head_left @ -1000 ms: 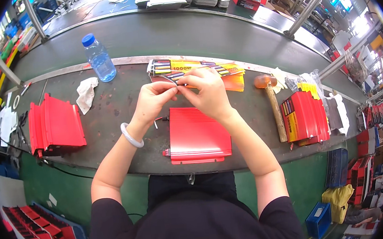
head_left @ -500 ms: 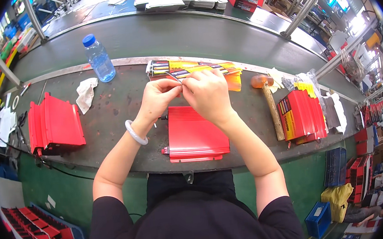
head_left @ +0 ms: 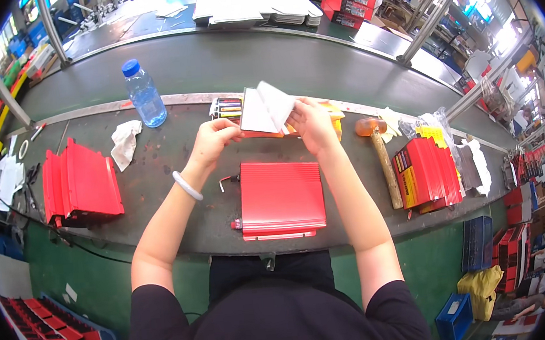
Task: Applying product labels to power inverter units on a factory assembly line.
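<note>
My left hand (head_left: pixel 217 139) pinches the lower left edge of a label (head_left: pixel 254 113), whose white underside faces up. My right hand (head_left: pixel 313 126) has its fingers at the edge of a white backing sheet (head_left: pixel 278 105), which stands up folded away from the label. Under my forearms, on the bench, lies a red finned metal case (head_left: pixel 281 198) with connectors on its left end. Beyond my hands a stack of printed yellow and black labels (head_left: pixel 227 107) is partly covered by the sheet I hold.
A water bottle (head_left: pixel 145 97) and a crumpled white cloth (head_left: pixel 125 142) stand left of centre. More red cases (head_left: pixel 81 183) sit at the left, and labelled red cases (head_left: pixel 425 173) at the right beside a mallet (head_left: pixel 385 160). A conveyor belt (head_left: pixel 198 63) runs behind the bench.
My hands have moved apart from a close pinch. The label has been lifted and turned white side up, with its backing sheet coming away. The view has shifted slightly.
</note>
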